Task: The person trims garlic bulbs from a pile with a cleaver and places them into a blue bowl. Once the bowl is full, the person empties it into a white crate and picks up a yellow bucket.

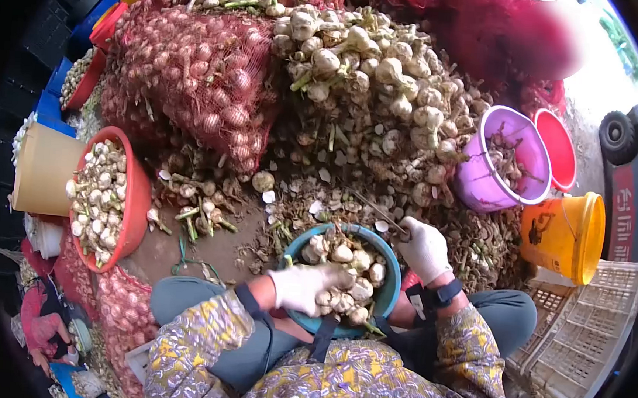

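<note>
Hands, head view: left (302, 285) on garlic (361, 289) in teal basin (393, 285), can't tell if gripping; right (425, 252) closed on thin tool (370, 207). Tool tip best kept off left fingers. Floor (219, 253) peel-strewn; garlic heap (390, 74) far, mesh sack (194, 79) far left, buckets (475, 182) right.

Left hand (305, 287), white-gloved: extended inward from the left, palm down, fingers spread low before the body. Right hand (423, 252), likewise gloved: raised farther forward, fingers curled closed. Both elbows bent; dark bands encircle both wrists.
</note>
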Available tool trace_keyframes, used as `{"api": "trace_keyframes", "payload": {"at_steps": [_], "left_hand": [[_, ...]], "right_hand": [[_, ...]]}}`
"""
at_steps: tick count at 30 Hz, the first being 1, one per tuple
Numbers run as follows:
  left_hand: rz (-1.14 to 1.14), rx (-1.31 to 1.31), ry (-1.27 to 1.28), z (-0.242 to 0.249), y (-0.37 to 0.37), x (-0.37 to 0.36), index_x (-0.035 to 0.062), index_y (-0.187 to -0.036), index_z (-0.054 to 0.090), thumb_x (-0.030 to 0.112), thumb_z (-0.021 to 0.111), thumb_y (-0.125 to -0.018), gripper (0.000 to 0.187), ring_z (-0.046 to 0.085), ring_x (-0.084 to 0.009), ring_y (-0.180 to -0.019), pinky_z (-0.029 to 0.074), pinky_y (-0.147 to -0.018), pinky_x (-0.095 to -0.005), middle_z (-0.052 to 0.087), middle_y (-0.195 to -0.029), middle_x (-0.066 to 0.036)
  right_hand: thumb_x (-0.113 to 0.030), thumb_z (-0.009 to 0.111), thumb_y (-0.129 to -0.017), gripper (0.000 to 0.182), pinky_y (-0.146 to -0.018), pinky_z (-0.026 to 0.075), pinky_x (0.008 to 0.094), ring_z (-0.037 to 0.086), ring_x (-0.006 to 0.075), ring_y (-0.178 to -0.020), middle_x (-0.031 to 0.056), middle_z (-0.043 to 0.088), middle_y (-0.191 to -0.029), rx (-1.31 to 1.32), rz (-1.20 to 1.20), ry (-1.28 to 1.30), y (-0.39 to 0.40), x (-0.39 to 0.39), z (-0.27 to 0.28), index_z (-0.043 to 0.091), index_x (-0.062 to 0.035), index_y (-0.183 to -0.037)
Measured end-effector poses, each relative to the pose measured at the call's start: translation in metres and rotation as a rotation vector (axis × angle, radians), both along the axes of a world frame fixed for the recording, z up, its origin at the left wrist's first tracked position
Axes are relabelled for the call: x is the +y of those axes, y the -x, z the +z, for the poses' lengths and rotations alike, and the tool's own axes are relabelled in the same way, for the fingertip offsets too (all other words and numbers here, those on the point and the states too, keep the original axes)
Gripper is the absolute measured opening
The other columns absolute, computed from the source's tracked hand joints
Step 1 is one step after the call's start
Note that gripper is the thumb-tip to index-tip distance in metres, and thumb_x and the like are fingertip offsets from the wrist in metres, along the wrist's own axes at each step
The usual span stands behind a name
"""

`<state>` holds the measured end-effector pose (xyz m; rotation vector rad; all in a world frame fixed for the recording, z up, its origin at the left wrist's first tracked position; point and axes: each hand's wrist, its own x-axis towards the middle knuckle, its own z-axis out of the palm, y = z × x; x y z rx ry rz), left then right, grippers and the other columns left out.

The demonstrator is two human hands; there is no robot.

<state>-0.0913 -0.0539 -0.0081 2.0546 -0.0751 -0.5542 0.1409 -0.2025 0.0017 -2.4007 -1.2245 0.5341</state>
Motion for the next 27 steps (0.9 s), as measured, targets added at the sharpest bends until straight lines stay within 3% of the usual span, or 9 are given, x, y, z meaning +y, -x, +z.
{"api": "trace_keyframes", "payload": {"at_steps": [3, 4, 5, 7, 12, 17, 22, 23, 27], "left_hand": [[0.721, 0.345, -0.07, -0.027, -0.012, 0.08, 0.0023, -0.141, 0.044, 0.029, 0.077, -0.074, 0.079, 0.062, -0.0311, -0.107, 0.051, -0.095, -0.0359, 0.063, -0.12, -0.02], [0.946, 0.278, -0.215, -0.089, 0.003, 0.115, 0.0028, -0.131, 0.054, 0.03, 0.076, -0.079, 0.062, 0.068, -0.025, -0.085, 0.056, -0.075, -0.0354, 0.068, -0.103, -0.015], [1.152, 0.481, 0.13, -0.104, 0.011, 0.138, 0.0012, -0.114, 0.062, 0.031, 0.076, -0.079, 0.048, 0.07, -0.0224, -0.072, 0.056, -0.058, -0.0333, 0.071, -0.088, -0.014], [1.15, 0.633, 0.113, -0.117, 0.014, 0.136, 0.0011, -0.097, 0.067, 0.032, 0.076, -0.08, 0.037, 0.066, -0.0199, -0.055, 0.051, -0.047, -0.031, 0.069, -0.074, -0.01], [0.696, 0.574, -0.366, -0.02, 0.012, 0.066, 0.0001, -0.083, 0.071, 0.038, 0.065, -0.085, 0.038, 0.064, -0.0208, -0.049, 0.051, -0.051, -0.0346, 0.065, -0.058, -0.013], [0.649, 0.611, -0.322, 0.057, 0.041, 0.004, 0.0045, -0.088, 0.073, 0.046, 0.061, -0.085, 0.043, 0.066, -0.0397, -0.09, 0.052, -0.081, -0.0462, 0.068, -0.087, -0.022], [0.15, 0.484, -0.273, -0.007, 0.041, -0.026, 0.0138, -0.134, 0.051, 0.021, 0.067, -0.069, 0.067, 0.061, -0.0328, -0.11, 0.052, -0.089, -0.0431, 0.059, -0.125, -0.014], [0.096, 0.354, -0.282, -0.066, 0.057, -0.047, 0.0176, -0.136, 0.05, 0.037, 0.086, -0.058, 0.088, 0.061, -0.0356, -0.109, 0.05, -0.089, -0.0462, 0.063, -0.116, -0.017], [-0.308, 0.265, -0.546, -0.065, 0.025, -0.09, 0.017, -0.12, 0.06, 0.019, 0.065, -0.078, 0.042, 0.066, -0.0299, -0.101, 0.051, -0.083, -0.0462, 0.067, -0.104, -0.012]], "right_hand": [[-0.021, 0.072, -0.077, 0.022, -0.063, 0.052, 0.0426, 0.066, 0.0354, -0.074, 0.0131, 0.066, -0.076, 0.055, -0.005, -0.004, 0.005, 0.007, 0.0, 0.067, -0.0138, -0.097], [-0.018, 0.073, -0.075, 0.027, -0.064, 0.052, 0.0427, 0.065, 0.0356, -0.074, 0.0122, 0.066, -0.075, 0.081, -0.004, -0.021, 0.006, 0.008, -0.003, 0.067, -0.0145, -0.1], [-0.018, 0.073, -0.075, 0.027, -0.064, 0.052, 0.0427, 0.065, 0.0356, -0.074, 0.0122, 0.066, -0.075, 0.095, -0.008, 0.007, 0.009, 0.007, -0.007, 0.067, -0.0145, -0.1], [-0.013, 0.071, -0.073, 0.03, -0.065, 0.052, 0.0427, 0.065, 0.0357, -0.075, 0.0122, 0.066, -0.076, 0.023, 0.003, -0.058, 0.009, 0.008, -0.013, 0.068, -0.0144, -0.103], [-0.013, 0.071, -0.074, 0.029, -0.067, 0.052, 0.0411, 0.065, 0.0355, -0.078, 0.0143, 0.065, -0.079, 0.129, -0.004, -0.007, 0.01, 0.014, -0.021, 0.067, -0.0129, -0.102], [-0.019, 0.073, -0.076, 0.022, -0.063, 0.05, 0.0415, 0.065, 0.0351, -0.075, 0.0141, 0.065, -0.076, 0.133, 0.06, -0.036, 0.019, 0.016, -0.012, 0.064, -0.0108, -0.095], [-0.015, 0.068, -0.076, 0.017, -0.064, 0.051, 0.0436, 0.065, 0.0362, -0.074, 0.015, 0.065, -0.076, 0.079, 0.139, -0.09, 0.025, 0.015, 0.002, 0.061, -0.0085, -0.09], [-0.015, 0.068, -0.076, 0.017, -0.064, 0.051, 0.0436, 0.065, 0.0362, -0.074, 0.015, 0.065, -0.076, 0.072, 0.133, -0.096, 0.026, 0.012, 0.004, 0.061, -0.0085, -0.09], [-0.016, 0.068, -0.076, 0.018, -0.065, 0.052, 0.0418, 0.065, 0.0344, -0.075, 0.0125, 0.065, -0.076, 0.074, 0.071, -0.159, 0.03, -0.001, 0.016, 0.064, -0.0103, -0.093]]}}
